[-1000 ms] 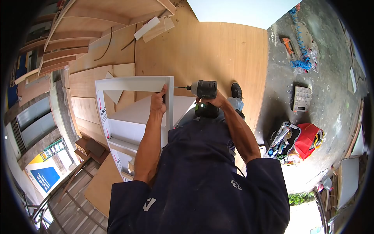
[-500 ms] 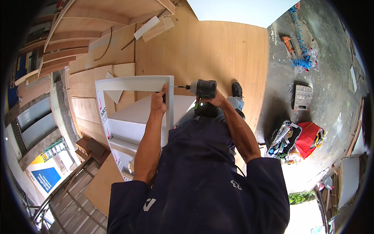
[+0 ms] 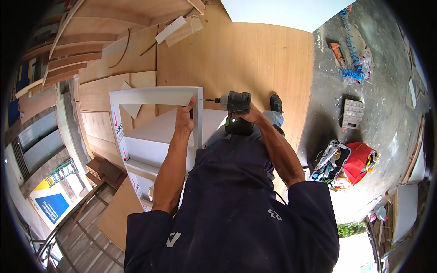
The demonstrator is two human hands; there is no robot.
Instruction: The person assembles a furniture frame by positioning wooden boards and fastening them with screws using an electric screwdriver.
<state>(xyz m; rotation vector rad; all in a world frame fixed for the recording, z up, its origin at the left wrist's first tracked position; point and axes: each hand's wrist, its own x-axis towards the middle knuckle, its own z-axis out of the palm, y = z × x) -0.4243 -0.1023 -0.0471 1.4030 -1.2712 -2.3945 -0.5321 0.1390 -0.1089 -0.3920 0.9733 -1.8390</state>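
Observation:
A white cabinet frame (image 3: pixel 157 96) stands in front of me, open toward the upper left. My left hand (image 3: pixel 185 117) grips its near upright close to the top corner, thumb on the upright's face. In my right hand (image 3: pixel 249 114) is a black cordless drill (image 3: pixel 237 103), pointing left, a green light or mark low on its body. The drill's long thin bit reaches the outer side of the upright near that corner; the contact point is too small to make out. A white shelf panel (image 3: pixel 175 125) lies lower inside the cabinet.
Wood offcuts (image 3: pixel 184 32) lie on the plywood sheet (image 3: pixel 246 54). Right of it on the concrete are an orange tool (image 3: pixel 337 52), a blue coiled hose (image 3: pixel 353 73), a grey case (image 3: pixel 353 113) and a red bag (image 3: pixel 358 163). A wooden shelf unit (image 3: pixel 107 16) stands upper left.
The drill and my right hand have shifted slightly left, so less of the bit shows beside the upright. My left hand keeps its hold on the frame.

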